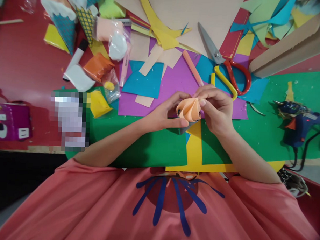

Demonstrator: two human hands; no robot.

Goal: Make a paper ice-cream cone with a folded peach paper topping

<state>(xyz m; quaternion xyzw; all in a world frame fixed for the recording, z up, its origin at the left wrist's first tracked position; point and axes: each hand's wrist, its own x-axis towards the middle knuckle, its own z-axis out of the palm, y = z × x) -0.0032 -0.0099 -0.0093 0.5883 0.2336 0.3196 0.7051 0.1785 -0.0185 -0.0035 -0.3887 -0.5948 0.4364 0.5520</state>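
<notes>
A folded peach paper piece point(189, 110) with swirled petals sits on top of a dark blue-grey base, over the green sheet. My left hand point(166, 115) wraps round its left side, thumb low at the front and fingers behind. At its upper right, my right hand point(215, 106) pinches the peach edge between thumb and fingers. Most of the base is hidden by my left hand and the peach folds. Just beyond my hands lie a purple sheet point(174, 78) and a peach stick point(192, 68).
Scissors point(217, 56) with red and yellow handles lie open beyond my right hand. A blue glue gun point(298, 128) rests at the right. Clay packets point(99, 67), paper cones point(64, 27) and a blurred-out phone point(70, 120) are at the left. Paper scraps point(271, 19) fill the upper right.
</notes>
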